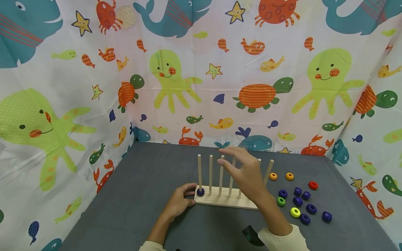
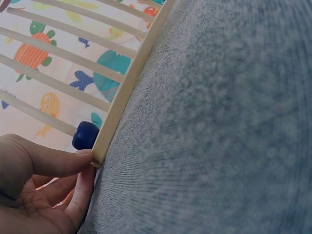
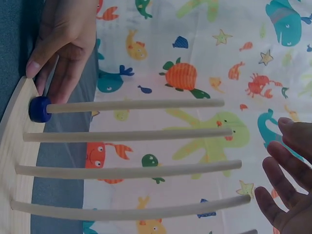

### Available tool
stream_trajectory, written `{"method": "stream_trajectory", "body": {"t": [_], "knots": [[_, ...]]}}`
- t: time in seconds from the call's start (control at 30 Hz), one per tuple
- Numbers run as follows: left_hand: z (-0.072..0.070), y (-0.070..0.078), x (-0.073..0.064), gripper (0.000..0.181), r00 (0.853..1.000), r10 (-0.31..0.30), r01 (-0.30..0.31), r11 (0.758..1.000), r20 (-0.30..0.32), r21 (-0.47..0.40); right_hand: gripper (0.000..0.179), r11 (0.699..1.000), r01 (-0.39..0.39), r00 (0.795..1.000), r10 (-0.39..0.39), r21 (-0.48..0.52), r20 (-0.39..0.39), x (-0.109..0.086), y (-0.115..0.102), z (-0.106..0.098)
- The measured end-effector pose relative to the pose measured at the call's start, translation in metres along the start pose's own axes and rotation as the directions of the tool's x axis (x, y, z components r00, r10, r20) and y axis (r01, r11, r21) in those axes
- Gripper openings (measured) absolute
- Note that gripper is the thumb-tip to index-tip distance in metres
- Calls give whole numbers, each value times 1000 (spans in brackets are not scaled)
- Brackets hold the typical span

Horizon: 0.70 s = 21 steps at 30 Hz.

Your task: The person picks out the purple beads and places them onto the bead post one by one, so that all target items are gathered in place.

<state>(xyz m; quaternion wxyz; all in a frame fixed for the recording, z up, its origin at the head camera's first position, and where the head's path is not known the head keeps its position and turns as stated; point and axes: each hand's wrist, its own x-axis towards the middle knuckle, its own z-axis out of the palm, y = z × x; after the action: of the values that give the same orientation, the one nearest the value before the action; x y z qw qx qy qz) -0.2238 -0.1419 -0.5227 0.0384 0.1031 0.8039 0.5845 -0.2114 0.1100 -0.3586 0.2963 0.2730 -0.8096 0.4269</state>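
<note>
A wooden peg board (image 1: 220, 200) with several upright pegs lies on the grey table. My left hand (image 1: 178, 202) grips its left end, the thumb (image 2: 63, 163) on the near edge and the fingers around the end. On the leftmost peg a dark blue bead (image 1: 200, 192) sits down at the base; the left wrist view shows this blue bead (image 2: 86, 136) just beside the thumb. My right hand (image 1: 246, 170) is raised over the right part of the board, thumb and fingers spread apart with nothing between them. It hides some of the pegs behind it. In the right wrist view its fingers (image 3: 280, 180) are near the peg tips.
Right of the board several loose beads lie scattered: blue ones such as the bead (image 1: 311, 209), a green bead (image 1: 281, 201), a yellow bead (image 1: 295, 212), a red bead (image 1: 313, 185) and two orange beads (image 1: 289, 176). A curtain (image 1: 194, 83) printed with sea animals surrounds the table.
</note>
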Motion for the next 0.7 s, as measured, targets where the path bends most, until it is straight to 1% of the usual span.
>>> {"method": "stream_trajectory", "body": {"t": [0.13, 0.3, 0.43, 0.57, 0.7], "knots": [[0, 0, 0, 61, 1000, -6, 6, 1000, 7, 5, 34, 1000, -5, 999, 5, -6, -41, -9, 4, -10], [-1, -1, 1, 61, 1000, -16, 16, 1000, 9, 25, 32, 999, -49, 996, 48, -17, -72, -20, 9, -22], [-3, -2, 2, 61, 1000, -21, 21, 999, 4, 32, 31, 997, -80, 993, 80, 0, -86, -30, 15, -29], [-2, -2, 2, 60, 1000, -20, 20, 999, 3, 28, 32, 992, -128, 988, 128, 12, -91, -41, 22, -37], [-1, -1, 3, 61, 1000, -14, 14, 1000, 2, 22, 30, 981, -194, 975, 195, 13, -108, -51, 30, -45]]}}
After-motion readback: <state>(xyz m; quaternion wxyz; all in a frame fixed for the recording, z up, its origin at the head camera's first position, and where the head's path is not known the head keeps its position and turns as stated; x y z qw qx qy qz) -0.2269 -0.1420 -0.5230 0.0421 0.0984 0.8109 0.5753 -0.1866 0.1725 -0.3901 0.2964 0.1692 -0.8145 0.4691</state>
